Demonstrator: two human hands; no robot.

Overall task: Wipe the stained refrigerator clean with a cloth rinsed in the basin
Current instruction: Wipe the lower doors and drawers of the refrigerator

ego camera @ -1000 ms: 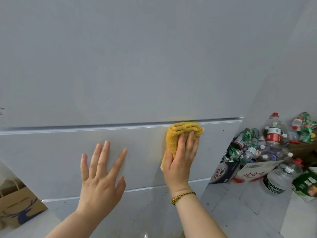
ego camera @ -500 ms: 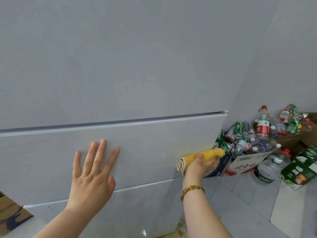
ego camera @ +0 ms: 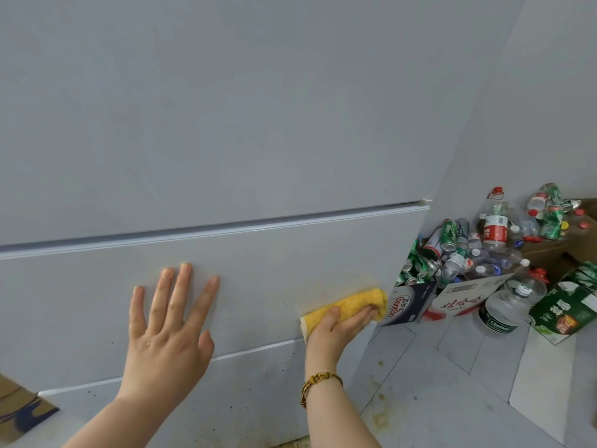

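The pale grey refrigerator [ego camera: 258,124] fills most of the view, with a middle drawer front and a lower one below it. My right hand [ego camera: 339,324] presses a folded yellow cloth [ego camera: 352,303] flat against the right end of the middle drawer front, fingers laid over it. My left hand [ego camera: 168,324] rests flat on the same drawer front to the left, fingers spread. Small dark specks and a faint yellowish smear mark the door near the cloth and on the lower drawer [ego camera: 258,389]. No basin is in view.
Cardboard boxes [ego camera: 458,299] heaped with empty bottles and cans [ego camera: 465,250] stand on the tiled floor right of the fridge. A large water bottle [ego camera: 504,305] and a green carton [ego camera: 568,312] lie beside them. A brown paper bag [ego camera: 19,412] sits at lower left. Floor by the fridge is stained.
My right hand has swept the cloth down and to the right, from the seam under the upper door to the drawer's right end. My left hand stays pressed in place.
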